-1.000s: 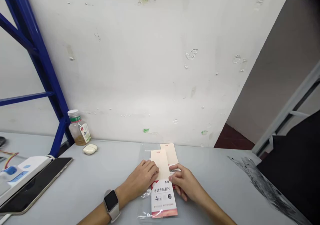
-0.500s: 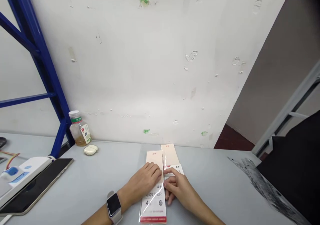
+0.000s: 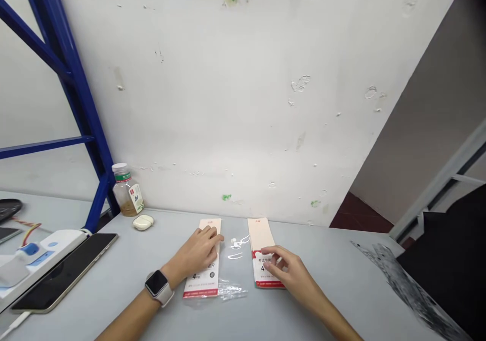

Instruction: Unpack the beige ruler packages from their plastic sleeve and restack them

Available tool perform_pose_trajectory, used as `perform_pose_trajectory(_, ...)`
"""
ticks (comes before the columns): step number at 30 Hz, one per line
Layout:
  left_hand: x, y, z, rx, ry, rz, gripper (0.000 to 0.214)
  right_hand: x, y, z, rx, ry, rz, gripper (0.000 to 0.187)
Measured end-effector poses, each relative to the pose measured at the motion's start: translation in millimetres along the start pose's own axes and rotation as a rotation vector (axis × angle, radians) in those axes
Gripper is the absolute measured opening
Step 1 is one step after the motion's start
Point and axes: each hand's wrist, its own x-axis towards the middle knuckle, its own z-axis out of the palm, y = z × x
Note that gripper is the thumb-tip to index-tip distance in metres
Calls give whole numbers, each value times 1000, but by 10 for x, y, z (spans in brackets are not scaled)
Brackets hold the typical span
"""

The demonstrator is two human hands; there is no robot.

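The left packet [image 3: 199, 285] and the right packet [image 3: 260, 232] are peach on top and white below, with a red band at the foot. The table [image 3: 334, 275] is pale grey, streaked black near its right edge. The shelf frame [image 3: 85, 113] is deep blue; the wall [image 3: 212, 103] is white, flecked green.

The pale grey table [image 3: 334, 265] carries two paper ruler packets, lying side by side and a little apart: the left packet [image 3: 199, 285] and the right packet [image 3: 261, 235]. A crumpled clear plastic bag [image 3: 232, 291] lies between and partly under them. Toward the back left stand a glass bottle [image 3: 127, 194] with a little amber liquid and, just beside it, a white earbud case [image 3: 143, 222]. At the left edge, a dark tablet [image 3: 64, 272] lies just beside a white power strip [image 3: 45, 250]. A black smear [image 3: 402, 280] marks the right side.
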Motion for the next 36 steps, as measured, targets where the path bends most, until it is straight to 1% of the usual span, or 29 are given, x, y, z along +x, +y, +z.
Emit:
perform_pose_trajectory(2,-22,-92,5,50,-2,-43,28,12,36,-91,-188,16,-18,41)
perform_pose_trajectory(5,-26,-138,11,124,-15,-101,28,19,120,-166,-367,-42,71,66)
perform_pose_trajectory(7,-13,-96,16,138,-11,-114,29,18,163,-178,-419,-94,112,73)
perform_pose_trajectory(9,3,1,32,89,13,-81,30,15,175,-174,-430,-110,123,72)
perform_pose_trajectory(11,15,130,56,2,40,-22,29,14,163,-170,-400,-92,122,64)
perform_pose_trajectory(13,23,256,83,-53,46,20,29,19,149,-176,-331,-58,117,50)
perform_pose_trajectory(15,32,344,107,-49,39,20,25,34,152,-195,-245,-23,109,34)
perform_pose_trajectory(17,46,381,128,-18,31,-5,20,59,176,-216,-164,-11,104,21)
perform_pose_trajectory(19,63,381,154,14,25,-24,17,87,207,-227,-102,2,89,18)
perform_pose_trajectory(20,71,374,169,29,25,-27,17,99,217,-225,-59,11,77,21)
perform_pose_trajectory(22,83,362,200,62,27,-23,16,112,217,-205,72,18,55,41)
perform_pose_trajectory(24,89,362,222,102,26,-23,17,107,190,-171,223,-19,58,67)
perform_pose_trajectory(25,90,367,225,115,30,-27,18,98,172,-154,277,-52,70,75)
perform_pose_trajectory(26,90,374,223,119,37,-33,18,88,154,-139,307,-85,87,79)
perform_pose_trajectory(31,85,418,153,22,92,-69,22,54,133,-94,300,-230,184,76)
perform_pose_trajectory(34,79,446,117,-25,77,-61,23,55,150,-66,309,-255,180,77)
perform_pose_trajectory(36,75,467,111,-43,52,-42,23,61,161,-44,318,-240,166,77)
